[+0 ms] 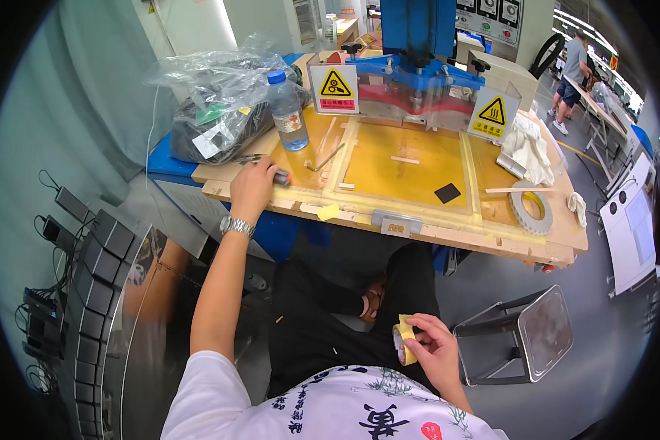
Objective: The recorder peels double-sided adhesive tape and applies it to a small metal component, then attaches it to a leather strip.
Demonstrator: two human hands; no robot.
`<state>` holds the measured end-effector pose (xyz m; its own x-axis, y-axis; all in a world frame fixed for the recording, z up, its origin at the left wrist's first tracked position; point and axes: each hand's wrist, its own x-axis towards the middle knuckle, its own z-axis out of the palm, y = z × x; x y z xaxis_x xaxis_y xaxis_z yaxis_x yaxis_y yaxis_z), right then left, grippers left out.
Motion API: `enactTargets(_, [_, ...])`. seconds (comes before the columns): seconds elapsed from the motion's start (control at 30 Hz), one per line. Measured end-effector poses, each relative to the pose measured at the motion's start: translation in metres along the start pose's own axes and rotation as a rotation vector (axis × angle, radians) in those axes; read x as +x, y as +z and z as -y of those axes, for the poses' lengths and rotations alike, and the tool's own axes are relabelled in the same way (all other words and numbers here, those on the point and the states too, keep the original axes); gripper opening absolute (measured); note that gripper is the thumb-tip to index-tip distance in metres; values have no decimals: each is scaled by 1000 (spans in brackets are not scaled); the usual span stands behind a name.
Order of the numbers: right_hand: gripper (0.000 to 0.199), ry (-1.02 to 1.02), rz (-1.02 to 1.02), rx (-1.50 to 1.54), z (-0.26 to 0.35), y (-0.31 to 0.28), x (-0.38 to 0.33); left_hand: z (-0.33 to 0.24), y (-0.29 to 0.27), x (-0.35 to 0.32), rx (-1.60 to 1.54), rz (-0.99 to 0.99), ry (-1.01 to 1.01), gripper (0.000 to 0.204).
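Head view: left hand (253, 187) grips a marker (281, 177) — right hand (433, 352) pinches yellow tape roll (405, 339); water bottle (286, 110) near-empty.

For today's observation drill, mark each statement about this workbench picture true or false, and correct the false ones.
1. The right hand holds a roll of yellow tape. True.
2. The left hand rests in the lap. False: it reaches onto the wooden bench, on a small dark tool.
3. The water bottle has a blue cap. True.
4. The black square lies on the floor. False: it lies on the yellow board.
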<state>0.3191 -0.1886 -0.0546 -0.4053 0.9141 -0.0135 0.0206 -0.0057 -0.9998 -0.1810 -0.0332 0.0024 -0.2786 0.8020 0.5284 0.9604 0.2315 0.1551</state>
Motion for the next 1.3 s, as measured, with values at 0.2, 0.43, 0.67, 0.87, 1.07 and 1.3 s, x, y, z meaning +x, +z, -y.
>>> enactTargets(0.2, [36,36,22,2,-3,0,5,16,-12,-9,-35,-67,-90,24])
enactTargets(0.43, [35,-8,-11,-29,2,-4,5,9,-11,2,-523,23,-155,25])
enactTargets(0.67, [38,-100,-35,-22,-3,-8,5,102,18,30,50,-332,213,26])
enactTargets(0.87, [38,-131,-51,39,17,-6,22,63,10,47,318,50,68,21])
enactTargets(1.07, [40,-135,-69,116,24,-5,23,80,-16,17,457,40,-110,18])
enactTargets(1.3, [42,-183,-77,139,28,-10,33,-48,-111,-98,-523,112,-198,22])
